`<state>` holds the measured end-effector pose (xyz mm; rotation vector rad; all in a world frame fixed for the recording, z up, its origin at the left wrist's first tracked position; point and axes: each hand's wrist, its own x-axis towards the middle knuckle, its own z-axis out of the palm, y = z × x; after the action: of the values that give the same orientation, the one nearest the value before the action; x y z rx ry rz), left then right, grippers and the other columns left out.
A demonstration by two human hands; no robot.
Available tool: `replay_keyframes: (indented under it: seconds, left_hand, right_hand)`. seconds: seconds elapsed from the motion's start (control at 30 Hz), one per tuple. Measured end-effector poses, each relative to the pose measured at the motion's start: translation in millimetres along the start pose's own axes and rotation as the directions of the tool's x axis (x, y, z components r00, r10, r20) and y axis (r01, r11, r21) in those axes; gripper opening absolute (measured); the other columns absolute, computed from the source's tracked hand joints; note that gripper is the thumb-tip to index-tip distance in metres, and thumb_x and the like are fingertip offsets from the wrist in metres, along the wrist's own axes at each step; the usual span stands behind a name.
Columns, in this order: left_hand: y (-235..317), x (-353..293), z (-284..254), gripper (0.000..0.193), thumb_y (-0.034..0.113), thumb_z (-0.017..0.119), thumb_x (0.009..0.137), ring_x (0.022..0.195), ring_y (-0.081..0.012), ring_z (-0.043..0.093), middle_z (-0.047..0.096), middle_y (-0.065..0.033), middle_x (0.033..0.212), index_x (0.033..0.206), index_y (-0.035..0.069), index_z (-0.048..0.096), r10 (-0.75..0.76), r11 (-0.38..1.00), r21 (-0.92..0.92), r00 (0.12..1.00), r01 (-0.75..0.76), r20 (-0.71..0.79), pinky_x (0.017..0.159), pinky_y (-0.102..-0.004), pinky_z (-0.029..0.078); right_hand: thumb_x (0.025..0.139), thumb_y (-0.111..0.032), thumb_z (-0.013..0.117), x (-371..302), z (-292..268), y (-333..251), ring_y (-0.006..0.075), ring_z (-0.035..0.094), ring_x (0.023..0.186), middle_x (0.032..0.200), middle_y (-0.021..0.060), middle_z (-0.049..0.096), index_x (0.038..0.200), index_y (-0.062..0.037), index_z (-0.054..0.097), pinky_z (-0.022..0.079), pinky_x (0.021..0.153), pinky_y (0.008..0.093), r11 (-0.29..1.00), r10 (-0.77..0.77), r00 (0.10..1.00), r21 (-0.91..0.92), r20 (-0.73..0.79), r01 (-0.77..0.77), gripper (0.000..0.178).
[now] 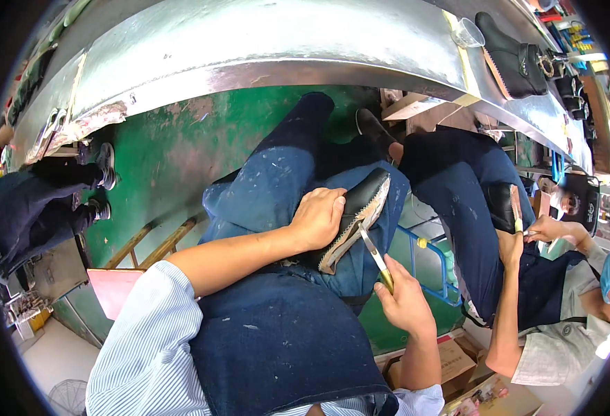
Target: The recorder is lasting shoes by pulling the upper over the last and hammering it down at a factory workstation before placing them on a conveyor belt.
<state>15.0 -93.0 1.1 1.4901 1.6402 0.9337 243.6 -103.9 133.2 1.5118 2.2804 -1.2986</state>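
Observation:
A black shoe (366, 199) rests tilted across my lap, its underside turned to the right. Along that underside runs a pale, jagged edge. My left hand (319, 218) is closed over the shoe's upper and presses it against my thigh. In my right hand (407, 298) is a knife (376, 256) with a silver blade and a yellowish handle, the fingers wrapped round the handle. The blade's tip meets the shoe's pale edge, or lies very close to it. A dark blue apron (277, 340) covers my lap below the shoe.
A long metal workbench (249, 41) curves across the front, with a black ankle boot (516, 62) and a clear cup (466, 32) at its right. Close on my right, a co-worker's hands (513, 243) hold another shoe. Cardboard boxes (454, 360) stand low at right.

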Motion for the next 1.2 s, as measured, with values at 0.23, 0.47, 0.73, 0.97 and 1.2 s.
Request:
replay_keyframes:
  seconds: [0.23, 0.47, 0.73, 0.97, 1.2]
  left_hand:
    - [-1.7, -8.3, -1.2, 0.035, 0.019, 0.041, 0.099, 0.107, -0.0398, 0.054, 0.058, -0.0232, 0.113, 0.121, -0.004, 0.052, 0.092, 0.995, 0.035, 0.996, -0.092, -0.016, 0.097, -0.0482, 0.039]
    - [-14.6, -15.4, -2.6, 0.050, 0.032, 0.033, 0.103, 0.127, -0.0382, 0.044, 0.050, -0.0238, 0.133, 0.136, -0.005, 0.043, -0.038, 0.979, -0.197, 0.999, 0.045, 0.035, 0.109, -0.0448, 0.030]
    - [-6.4, -1.4, -3.4, 0.052, 0.032, 0.030, 0.103, 0.129, -0.0388, 0.043, 0.048, -0.0254, 0.135, 0.139, -0.005, 0.039, 0.056, 0.995, -0.087, 0.977, -0.039, 0.207, 0.111, -0.0453, 0.028]
    - [-8.7, -2.6, 0.5, 0.050, 0.028, 0.033, 0.102, 0.128, -0.0396, 0.043, 0.048, -0.0257, 0.135, 0.139, -0.005, 0.039, -0.002, 0.992, -0.123, 0.983, 0.025, 0.185, 0.110, -0.0461, 0.030]
    - [-8.6, 0.9, -9.5, 0.065, 0.038, 0.047, 0.097, 0.131, -0.0411, 0.039, 0.042, -0.0266, 0.139, 0.143, -0.004, 0.030, 0.013, 0.993, -0.116, 0.973, 0.014, 0.229, 0.111, -0.0469, 0.029]
  right_hand:
    - [0.090, -0.017, 0.060, 25.8, -21.8, -28.2, 0.0447, 0.060, 0.105, 0.112, 0.0308, 0.061, 0.125, 0.0094, 0.051, 0.048, 0.092, 0.0486, 0.978, 0.128, 0.979, -0.183, 0.158, -0.099, 0.044]
    - [0.090, -0.018, 0.062, 43.8, 53.2, -10.5, 0.0457, 0.064, 0.083, 0.090, 0.0266, 0.066, 0.110, 0.0017, 0.060, 0.051, 0.073, 0.0493, 0.992, 0.018, 0.985, 0.128, -0.171, 0.004, 0.028]
    - [0.094, -0.031, 0.059, 42.5, -74.0, -41.2, 0.0394, 0.064, 0.082, 0.084, 0.0237, 0.064, 0.097, 0.0017, 0.057, 0.049, 0.076, 0.0452, 0.982, 0.189, 0.879, -0.059, 0.438, -0.182, 0.033]
    - [0.092, -0.028, 0.060, 68.8, -87.7, -46.9, 0.0412, 0.065, 0.088, 0.087, 0.0250, 0.066, 0.098, 0.0029, 0.060, 0.051, 0.079, 0.0488, 0.911, 0.220, 0.876, -0.410, 0.429, -0.028, 0.031]
    - [0.085, -0.015, 0.067, 59.2, 0.1, 46.6, 0.0394, 0.065, 0.084, 0.092, 0.0187, 0.067, 0.103, -0.0034, 0.059, 0.053, 0.073, 0.0464, 0.976, -0.180, 0.983, -0.128, -0.029, 0.174, 0.023]
